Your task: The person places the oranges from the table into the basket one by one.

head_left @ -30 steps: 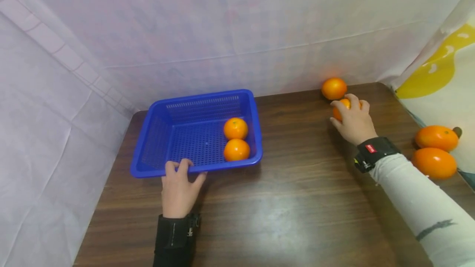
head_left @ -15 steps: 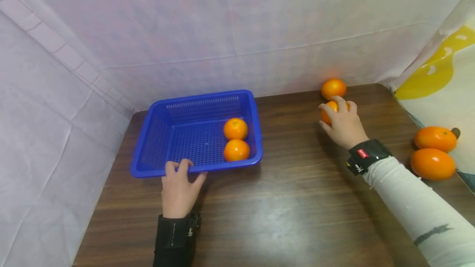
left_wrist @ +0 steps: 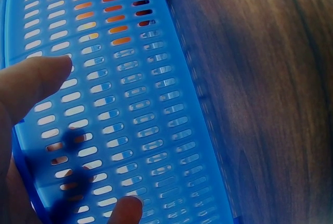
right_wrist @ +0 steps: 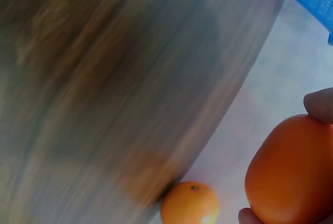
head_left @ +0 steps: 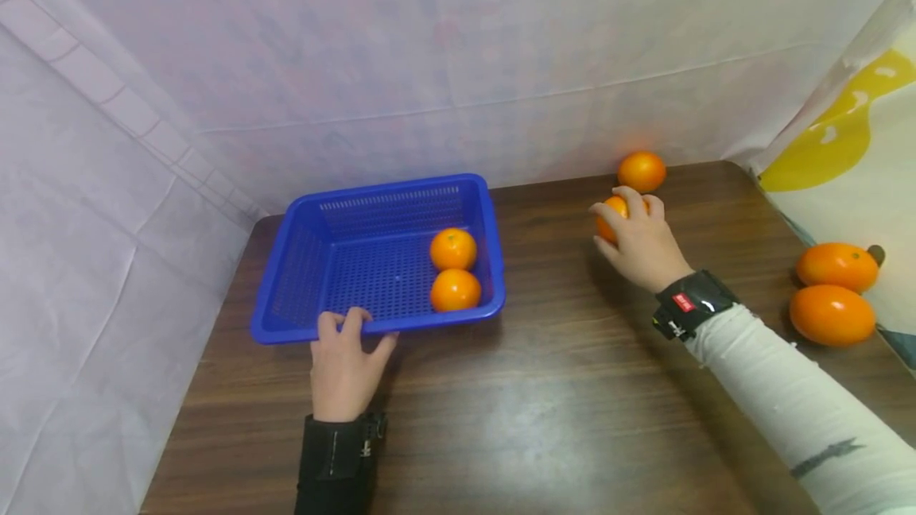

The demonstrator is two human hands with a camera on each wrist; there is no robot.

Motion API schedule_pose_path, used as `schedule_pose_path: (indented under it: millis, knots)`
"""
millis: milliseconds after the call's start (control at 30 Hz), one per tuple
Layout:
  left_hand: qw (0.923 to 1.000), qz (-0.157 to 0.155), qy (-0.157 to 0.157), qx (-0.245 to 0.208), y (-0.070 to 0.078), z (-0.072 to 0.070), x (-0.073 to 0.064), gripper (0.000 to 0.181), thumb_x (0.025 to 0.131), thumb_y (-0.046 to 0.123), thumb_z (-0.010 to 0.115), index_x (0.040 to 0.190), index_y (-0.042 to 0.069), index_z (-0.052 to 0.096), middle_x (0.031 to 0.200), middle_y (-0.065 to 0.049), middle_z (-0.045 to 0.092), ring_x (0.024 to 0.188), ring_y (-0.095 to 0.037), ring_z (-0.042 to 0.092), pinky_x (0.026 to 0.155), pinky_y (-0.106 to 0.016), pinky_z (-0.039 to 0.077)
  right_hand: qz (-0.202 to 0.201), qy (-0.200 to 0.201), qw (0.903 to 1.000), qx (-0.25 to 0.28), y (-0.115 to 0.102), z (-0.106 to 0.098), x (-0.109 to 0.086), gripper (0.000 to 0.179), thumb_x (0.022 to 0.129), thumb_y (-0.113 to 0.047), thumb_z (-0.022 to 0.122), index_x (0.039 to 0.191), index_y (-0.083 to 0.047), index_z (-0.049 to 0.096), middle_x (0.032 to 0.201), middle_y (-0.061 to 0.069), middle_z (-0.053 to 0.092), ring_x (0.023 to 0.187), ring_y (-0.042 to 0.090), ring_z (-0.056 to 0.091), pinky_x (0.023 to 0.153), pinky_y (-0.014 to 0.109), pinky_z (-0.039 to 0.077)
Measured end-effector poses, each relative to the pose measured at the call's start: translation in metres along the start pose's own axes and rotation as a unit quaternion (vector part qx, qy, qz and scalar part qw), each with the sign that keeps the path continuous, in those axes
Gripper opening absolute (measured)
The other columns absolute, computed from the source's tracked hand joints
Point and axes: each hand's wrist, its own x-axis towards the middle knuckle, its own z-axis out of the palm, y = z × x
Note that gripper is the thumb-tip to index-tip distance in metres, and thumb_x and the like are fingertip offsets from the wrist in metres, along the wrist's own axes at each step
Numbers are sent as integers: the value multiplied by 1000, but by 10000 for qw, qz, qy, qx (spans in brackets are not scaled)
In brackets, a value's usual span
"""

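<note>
My right hand (head_left: 643,249) grips an orange (head_left: 612,218) from above, fingers spread over it, at the back right of the table. In the right wrist view that same orange (right_wrist: 291,174) sits between thumb and fingers, above the wood. My left hand (head_left: 346,368) holds the near rim of a blue plastic basket (head_left: 266,292), fingers over the rim and thumb outside. The left wrist view shows fingertips against the basket's slotted wall (left_wrist: 117,114). Inside the basket, two oranges (head_left: 454,249) lie at its right end, one in front of the other.
Another orange (head_left: 642,172) stands against the back cloth, just behind my right hand. Two more oranges (head_left: 832,315) lie side by side at the table's right edge. White cloth (head_left: 458,62) hangs along the back and left of the wooden table (head_left: 515,404).
My right hand has moved left with the orange, away from the orange by the back cloth. The left hand and the basket have stayed in place.
</note>
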Motion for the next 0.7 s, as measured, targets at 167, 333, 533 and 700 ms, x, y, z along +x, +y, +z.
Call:
schedule_pose_path:
  millis: [167, 333, 533, 700]
  knots:
    - [10000, 17, 22, 6, 0, 0, 0, 42, 86, 42, 78, 112, 13, 60, 115, -15, 43, 92, -39, 50, 64, -43, 46, -59, -37, 10000, 62, -9, -2, 3, 46, 88, -20, 75, 129, -8, 59, 142, 30, 39, 117, 56, 40, 100, 65, 32]
    - [10000, 30, 29, 14, 1, 0, 0, 42, 86, 41, 78, 112, 13, 60, 115, -15, 43, 92, -39, 50, 64, -43, 46, -88, -80, 9999, 116, -17, -2, 7, 44, 89, -20, 74, 129, -8, 59, 142, 29, 39, 119, 56, 38, 101, 65, 32]
    - [10000, 44, 68, 23, 0, 0, 0, 43, 86, 41, 78, 111, 12, 59, 115, -16, 43, 92, -39, 51, 63, -44, 46, -40, -180, 9992, 351, -29, -2, 13, 42, 92, -22, 71, 130, -11, 58, 145, 27, 37, 123, 55, 36, 101, 65, 33]
    - [10000, 43, 69, 1, 0, 1, 1, 42, 86, 41, 78, 110, 13, 59, 114, -15, 42, 91, -39, 50, 63, -42, 45, -2, -212, 9958, 893, -42, -4, 21, 41, 94, -23, 71, 131, -11, 58, 148, 25, 34, 130, 54, 32, 105, 62, 27]
